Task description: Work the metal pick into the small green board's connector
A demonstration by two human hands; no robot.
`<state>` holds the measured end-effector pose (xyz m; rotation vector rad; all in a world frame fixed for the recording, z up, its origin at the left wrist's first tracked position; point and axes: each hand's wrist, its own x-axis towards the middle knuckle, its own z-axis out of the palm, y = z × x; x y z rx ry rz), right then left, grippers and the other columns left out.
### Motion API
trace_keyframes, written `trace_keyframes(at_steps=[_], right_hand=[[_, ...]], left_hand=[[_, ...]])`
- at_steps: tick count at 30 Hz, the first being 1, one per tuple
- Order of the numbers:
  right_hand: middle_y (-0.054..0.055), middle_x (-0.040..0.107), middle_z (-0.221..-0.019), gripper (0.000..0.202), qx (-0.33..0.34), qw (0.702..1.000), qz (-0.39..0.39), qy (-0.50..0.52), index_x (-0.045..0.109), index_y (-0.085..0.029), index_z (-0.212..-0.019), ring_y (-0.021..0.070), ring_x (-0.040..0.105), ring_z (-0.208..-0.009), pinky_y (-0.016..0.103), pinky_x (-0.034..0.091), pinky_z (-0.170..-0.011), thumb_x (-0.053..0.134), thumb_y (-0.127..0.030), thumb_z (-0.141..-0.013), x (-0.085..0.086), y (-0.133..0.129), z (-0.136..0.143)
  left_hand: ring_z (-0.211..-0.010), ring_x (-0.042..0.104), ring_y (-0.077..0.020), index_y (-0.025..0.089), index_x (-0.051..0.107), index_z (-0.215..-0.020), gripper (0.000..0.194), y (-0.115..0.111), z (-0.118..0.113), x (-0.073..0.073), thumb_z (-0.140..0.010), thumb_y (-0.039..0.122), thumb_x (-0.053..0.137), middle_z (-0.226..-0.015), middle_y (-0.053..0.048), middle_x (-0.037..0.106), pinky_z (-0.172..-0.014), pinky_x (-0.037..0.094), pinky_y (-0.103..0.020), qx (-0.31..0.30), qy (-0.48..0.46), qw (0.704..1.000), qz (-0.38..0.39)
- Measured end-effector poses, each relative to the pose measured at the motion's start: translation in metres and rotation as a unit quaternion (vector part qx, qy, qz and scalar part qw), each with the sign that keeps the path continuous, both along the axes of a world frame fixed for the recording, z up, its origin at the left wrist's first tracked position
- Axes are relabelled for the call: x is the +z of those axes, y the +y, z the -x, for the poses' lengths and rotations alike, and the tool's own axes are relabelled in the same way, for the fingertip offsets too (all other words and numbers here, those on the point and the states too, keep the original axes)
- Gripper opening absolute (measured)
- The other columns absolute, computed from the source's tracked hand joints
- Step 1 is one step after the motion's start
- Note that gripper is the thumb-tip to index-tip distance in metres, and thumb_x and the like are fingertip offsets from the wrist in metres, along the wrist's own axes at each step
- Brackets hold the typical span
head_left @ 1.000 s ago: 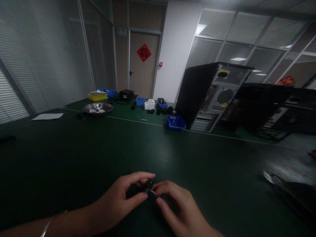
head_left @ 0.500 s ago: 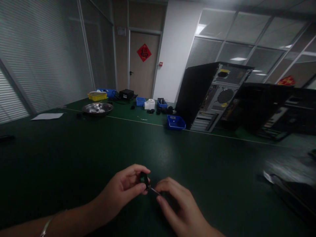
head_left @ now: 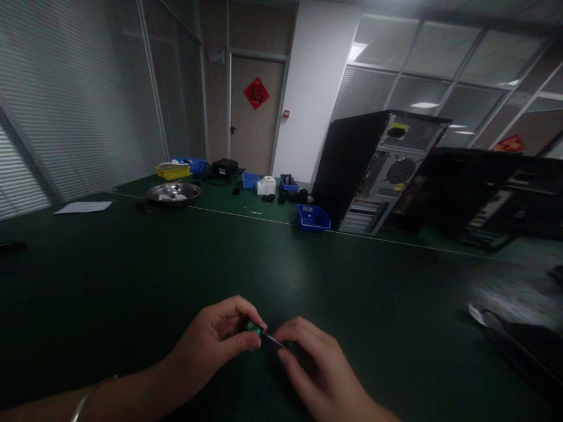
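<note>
Between the thumb and fingers of my left hand (head_left: 224, 334) is a small part with a green circuit board (head_left: 254, 328). My right hand (head_left: 314, 357) pinches a thin metal tool (head_left: 273, 339), whose tip meets the edge of the green part. Its handle is mostly hidden in my right palm. Both hands are held low over the dark green table (head_left: 197, 264), close together near the middle of the view.
Behind the hands stand a blue tray (head_left: 313, 218), a tall computer case (head_left: 378, 170) and a metal bowl (head_left: 173, 194). White paper (head_left: 83, 207) lies at left. Dark items with a plastic bag (head_left: 519, 299) lie at right.
The small part in my left hand has turned, so its green face now shows more. My left fingertips have lowered slightly. My right hand has hardly moved.
</note>
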<state>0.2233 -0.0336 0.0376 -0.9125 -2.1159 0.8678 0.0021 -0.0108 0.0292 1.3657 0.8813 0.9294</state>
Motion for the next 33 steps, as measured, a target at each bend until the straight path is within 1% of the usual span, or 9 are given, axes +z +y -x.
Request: trace_keyframes(at_steps=[3,7,10,17,20,24,28,30,33], right_hand=[[0.008,0.067,-0.093,0.015,-0.005,1.0,-0.003,-0.002,0.064,-0.017,-0.099,0.0182,0.065,-0.084,0.027,0.051,-0.075,0.051,-0.015,-0.094,0.001,0.0,0.001],[0.009,0.067,-0.092,0.014,-0.011,1.0,-0.001,0.0,0.065,-0.017,-0.097,0.0186,0.065,-0.083,0.027,0.051,-0.075,0.051,-0.015,-0.094,0.002,0.0,0.001],[0.009,0.067,-0.092,0.015,-0.015,1.0,0.002,-0.003,0.065,-0.018,-0.096,0.0187,0.065,-0.083,0.027,0.051,-0.074,0.051,-0.015,-0.094,0.003,0.0,0.002],[0.007,0.067,-0.092,0.015,-0.017,1.0,0.003,-0.009,0.065,-0.019,-0.096,0.0178,0.065,-0.082,0.026,0.05,-0.073,0.05,-0.015,-0.094,0.002,0.001,0.001],[0.007,0.067,-0.092,0.015,-0.017,1.0,0.005,-0.012,0.065,-0.018,-0.095,0.0177,0.065,-0.082,0.026,0.05,-0.072,0.05,-0.016,-0.095,0.001,0.001,0.0],[0.007,0.067,-0.092,0.015,-0.02,1.0,0.007,-0.02,0.065,-0.018,-0.097,0.0177,0.065,-0.081,0.026,0.049,-0.071,0.051,-0.017,-0.095,-0.001,0.001,0.0],[0.007,0.068,-0.092,0.014,-0.015,1.0,0.007,-0.019,0.065,-0.019,-0.097,0.0173,0.065,-0.082,0.025,0.049,-0.071,0.051,-0.016,-0.095,-0.003,0.0,0.0],[0.007,0.068,-0.092,0.014,-0.012,1.0,0.003,-0.014,0.066,-0.018,-0.097,0.0175,0.066,-0.083,0.025,0.05,-0.072,0.052,-0.016,-0.094,-0.003,0.0,-0.001],[0.008,0.069,-0.091,0.014,-0.012,1.0,0.0,-0.007,0.066,-0.018,-0.096,0.018,0.066,-0.083,0.026,0.05,-0.073,0.052,-0.016,-0.094,-0.003,0.001,0.0]], left_hand=[[-0.085,0.068,-0.019,0.02,0.072,-0.092,0.016,-0.001,0.0,0.001,-0.077,0.015,0.077,-0.089,-0.001,0.074,-0.078,0.051,-0.031,0.003,0.015,1.0,-0.002],[-0.086,0.069,-0.0199,0.021,0.072,-0.096,0.017,-0.002,0.0,0.002,-0.08,0.015,0.075,-0.091,-0.002,0.075,-0.078,0.052,-0.031,-0.002,0.046,0.999,-0.006],[-0.088,0.069,-0.0198,0.021,0.071,-0.097,0.018,-0.003,0.0,0.002,-0.08,0.015,0.074,-0.093,-0.001,0.075,-0.079,0.053,-0.031,-0.006,0.043,0.999,-0.005],[-0.077,0.066,-0.0179,0.019,0.071,-0.094,0.014,-0.002,-0.001,0.0,-0.08,0.016,0.072,-0.08,0.001,0.07,-0.07,0.051,-0.028,0.005,0.052,0.999,-0.007],[-0.075,0.066,-0.0175,0.019,0.072,-0.093,0.014,-0.003,-0.001,0.003,-0.079,0.017,0.072,-0.08,0.001,0.07,-0.068,0.05,-0.027,0.008,0.082,0.996,-0.027],[-0.075,0.068,-0.0174,0.02,0.072,-0.095,0.015,-0.004,-0.001,0.005,-0.081,0.018,0.071,-0.086,-0.001,0.073,-0.068,0.051,-0.027,0.004,0.113,0.992,-0.054],[-0.068,0.064,-0.0154,0.021,0.074,-0.093,0.014,-0.004,0.0,0.001,-0.08,0.018,0.072,-0.08,0.001,0.072,-0.064,0.049,-0.025,0.016,0.138,0.987,-0.075],[-0.07,0.065,-0.0158,0.02,0.074,-0.092,0.013,-0.003,0.0,-0.003,-0.08,0.017,0.073,-0.079,0.001,0.073,-0.065,0.05,-0.026,0.01,0.111,0.992,-0.054],[-0.072,0.068,-0.0155,0.019,0.073,-0.089,0.011,-0.001,-0.001,-0.006,-0.078,0.015,0.075,-0.081,0.0,0.075,-0.07,0.052,-0.027,-0.01,0.006,1.0,0.007]])
